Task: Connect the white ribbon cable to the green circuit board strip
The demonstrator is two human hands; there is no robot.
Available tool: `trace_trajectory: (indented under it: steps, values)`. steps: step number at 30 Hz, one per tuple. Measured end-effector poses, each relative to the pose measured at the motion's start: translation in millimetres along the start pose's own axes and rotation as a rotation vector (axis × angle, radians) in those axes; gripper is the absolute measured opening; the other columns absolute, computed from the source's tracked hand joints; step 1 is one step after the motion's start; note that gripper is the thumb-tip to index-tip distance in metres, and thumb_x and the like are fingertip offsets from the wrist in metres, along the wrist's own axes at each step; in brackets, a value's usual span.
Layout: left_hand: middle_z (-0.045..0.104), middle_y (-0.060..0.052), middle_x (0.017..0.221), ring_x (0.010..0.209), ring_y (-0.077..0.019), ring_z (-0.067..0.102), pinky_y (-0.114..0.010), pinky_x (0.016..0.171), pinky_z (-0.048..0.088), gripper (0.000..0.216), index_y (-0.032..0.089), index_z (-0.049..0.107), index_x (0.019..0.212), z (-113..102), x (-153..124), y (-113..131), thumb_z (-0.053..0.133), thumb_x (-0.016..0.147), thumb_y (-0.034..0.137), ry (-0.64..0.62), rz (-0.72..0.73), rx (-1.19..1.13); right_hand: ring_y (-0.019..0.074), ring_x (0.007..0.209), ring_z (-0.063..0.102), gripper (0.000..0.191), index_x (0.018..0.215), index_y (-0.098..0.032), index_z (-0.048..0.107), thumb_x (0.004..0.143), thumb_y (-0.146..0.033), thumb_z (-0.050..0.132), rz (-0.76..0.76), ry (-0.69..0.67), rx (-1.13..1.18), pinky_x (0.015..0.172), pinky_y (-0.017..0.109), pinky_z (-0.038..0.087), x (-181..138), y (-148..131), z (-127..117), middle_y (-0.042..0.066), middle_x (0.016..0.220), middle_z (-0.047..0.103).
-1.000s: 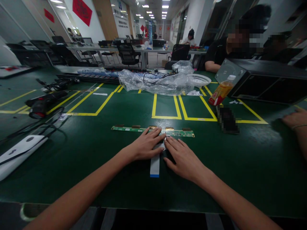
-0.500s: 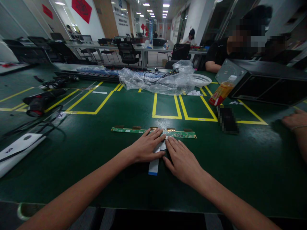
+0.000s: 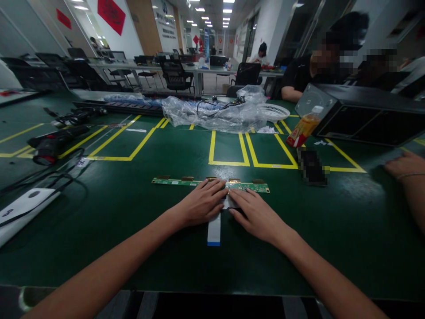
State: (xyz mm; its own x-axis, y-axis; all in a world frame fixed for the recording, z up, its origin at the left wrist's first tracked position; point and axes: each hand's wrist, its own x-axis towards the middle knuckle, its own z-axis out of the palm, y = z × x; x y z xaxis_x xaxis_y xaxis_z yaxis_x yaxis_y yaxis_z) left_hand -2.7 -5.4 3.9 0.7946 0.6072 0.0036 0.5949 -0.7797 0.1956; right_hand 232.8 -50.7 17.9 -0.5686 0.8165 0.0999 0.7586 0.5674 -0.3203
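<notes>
Though beyond circuit board (image 3: pixel 172 181), plastic bag (image 3: pixel 212 116)

The right hand (image 3: pixel 257 215) has crept a little toward 12 o'clock and lies flatter. Its thumb is drawn in, and its fingertips (image 3: pixel 232 192) now meet the near edge of the circuit board (image 3: pixel 172 181). Between it and the left hand (image 3: pixel 201 204), a wider patch of the white ribbon cable (image 3: pixel 214 230) shows. The cable's blue-tipped end swung slightly toward 9 o'clock, then back.
</notes>
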Motion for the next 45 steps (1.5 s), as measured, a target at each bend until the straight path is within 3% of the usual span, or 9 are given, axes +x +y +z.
trace_trajectory:
  steps: [5,9,15,21,24,28,39,42,45]
  values:
    - [0.02,-0.009,0.167,0.155,-0.0202,0.013,-0.041,0.126,0.012,0.058,0.015,0.026,0.16,5.8,8.5,-3.2,0.025,0.108,0.039,-0.037,0.112,-0.012,0.0267,0.131,0.056,0.043,0.142,-0.022,0.055,0.1,-0.03,0.047,0.021,0.144,0.106,0.11,0.05,0.046,0.9,7.3,-7.9,0.011,0.14,0.063]
    - [0.027,-0.018,0.164,0.153,-0.0273,0.024,-0.046,0.123,0.022,0.061,0.006,0.032,0.157,3.8,0.7,-54.7,0.021,0.106,0.039,0.04,-0.289,0.074,0.0273,0.126,0.059,0.039,0.137,-0.022,0.058,0.1,-0.031,0.048,0.047,0.141,0.133,0.105,0.051,0.05,-1.4,9.2,-10.4,0.011,0.134,0.066]
    - [0.031,-0.026,0.16,0.148,-0.041,0.029,-0.061,0.116,0.028,0.069,0.0,0.035,0.153,-11.9,-60.1,-161.5,0.018,0.103,0.043,0.125,-1.023,0.116,0.0266,0.127,0.058,0.038,0.136,-0.022,0.058,0.101,-0.031,0.048,0.057,0.118,0.137,0.105,0.049,0.05,-2.1,13.0,-11.1,0.01,0.135,0.066]
    - [0.025,-0.028,0.162,0.148,-0.0478,0.025,-0.07,0.112,0.026,0.078,0.009,0.031,0.158,-14.9,-77.8,-174.5,0.015,0.1,0.059,0.167,-1.173,0.094,0.0269,0.125,0.06,0.037,0.134,-0.022,0.06,0.101,-0.032,0.048,0.071,0.104,0.129,0.104,0.05,0.051,-1.8,11.6,-11.2,0.01,0.134,0.066]
    - [0.023,-0.031,0.161,0.149,-0.0474,0.022,-0.071,0.114,0.022,0.084,0.0,0.026,0.158,-13.6,-73.6,-171.1,0.015,0.099,0.06,0.189,-1.194,0.112,0.0271,0.126,0.059,0.037,0.135,-0.021,0.06,0.101,-0.032,0.048,0.066,0.101,0.132,0.104,0.05,0.051,-1.8,12.2,-10.8,0.01,0.135,0.066]
    - [0.021,-0.03,0.162,0.151,-0.0439,0.019,-0.066,0.117,0.022,0.083,-0.005,0.034,0.152,-13.3,-62.0,-159.3,0.017,0.1,0.057,0.108,-1.09,0.156,0.0268,0.127,0.058,0.038,0.135,-0.019,0.06,0.101,-0.032,0.048,0.063,0.098,0.127,0.107,0.05,0.049,-1.4,13.7,-9.1,0.011,0.136,0.065]
    - [0.017,-0.012,0.168,0.156,-0.0287,0.01,-0.051,0.124,0.013,0.076,0.014,0.025,0.161,2.8,3.4,-19.0,0.029,0.103,0.063,-0.038,-0.099,0.109,0.0277,0.148,0.037,0.057,0.151,-0.014,0.045,0.097,-0.033,0.053,0.002,0.034,0.039,0.121,0.051,0.032,-0.4,8.2,4.9,0.015,0.159,0.042]
    - [0.019,-0.011,0.167,0.156,-0.0276,0.012,-0.051,0.125,0.012,0.074,0.017,0.026,0.161,3.5,6.0,-11.5,0.024,0.104,0.064,-0.032,-0.046,0.09,0.0278,0.149,0.034,0.06,0.153,-0.016,0.042,0.098,-0.036,0.052,-0.003,-0.026,0.003,0.122,0.053,0.028,-0.4,7.7,7.4,0.014,0.16,0.04]
    - [0.022,-0.012,0.166,0.155,-0.029,0.015,-0.052,0.124,0.015,0.072,0.015,0.032,0.159,-1.0,1.1,-31.5,0.02,0.105,0.062,0.003,-0.214,0.121,0.027,0.149,0.035,0.057,0.153,-0.019,0.043,0.099,-0.036,0.05,-0.014,-0.024,-0.01,0.122,0.053,0.028,-0.2,8.3,7.8,0.012,0.16,0.041]
